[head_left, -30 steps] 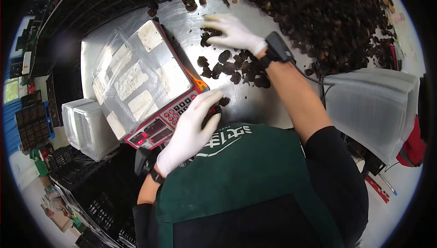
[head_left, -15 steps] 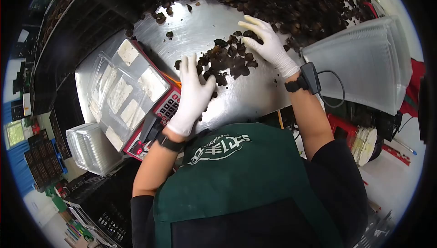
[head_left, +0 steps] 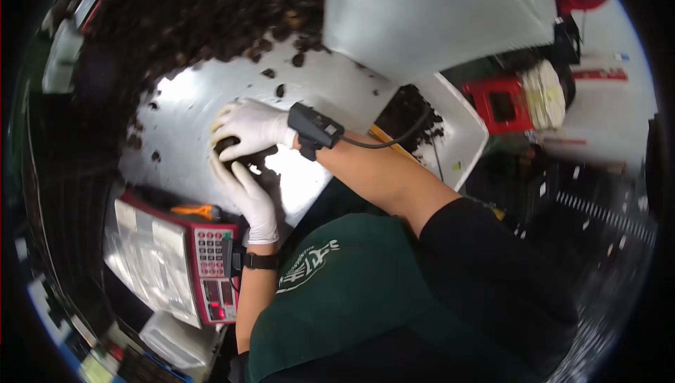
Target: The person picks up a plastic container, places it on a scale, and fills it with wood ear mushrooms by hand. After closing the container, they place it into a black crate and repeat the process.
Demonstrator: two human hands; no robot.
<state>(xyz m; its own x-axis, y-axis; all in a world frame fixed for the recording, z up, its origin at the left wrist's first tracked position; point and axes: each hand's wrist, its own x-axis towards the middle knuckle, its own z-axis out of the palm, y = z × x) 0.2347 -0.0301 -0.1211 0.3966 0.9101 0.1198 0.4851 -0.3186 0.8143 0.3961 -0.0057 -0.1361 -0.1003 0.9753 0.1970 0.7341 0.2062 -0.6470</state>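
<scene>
Both of my hands wear white gloves and meet over the shiny metal table. My right hand [head_left: 249,128] reaches across from the right, its fingers curled over a small clump of dark brown wood ear mushrooms [head_left: 227,145]. Below it, my left hand [head_left: 247,199] curves around the same clump, fingertips close to those of the right. Most of the clump is hidden under the gloves. A large heap of wood ear mushrooms [head_left: 204,17] covers the far part of the table [head_left: 186,130], with loose pieces scattered in front.
Left of me stands a red scale [head_left: 213,253] with a clear plastic box [head_left: 151,263] on its platform. An orange-handled tool [head_left: 197,210] lies behind it. Stacked clear plastic containers [head_left: 436,17] rise at the far right, above a white bin [head_left: 467,116] holding dark pieces.
My hands, apart on either side of a spread of mushrooms before, have come together around a clump. The view has turned, bringing the white bin into sight.
</scene>
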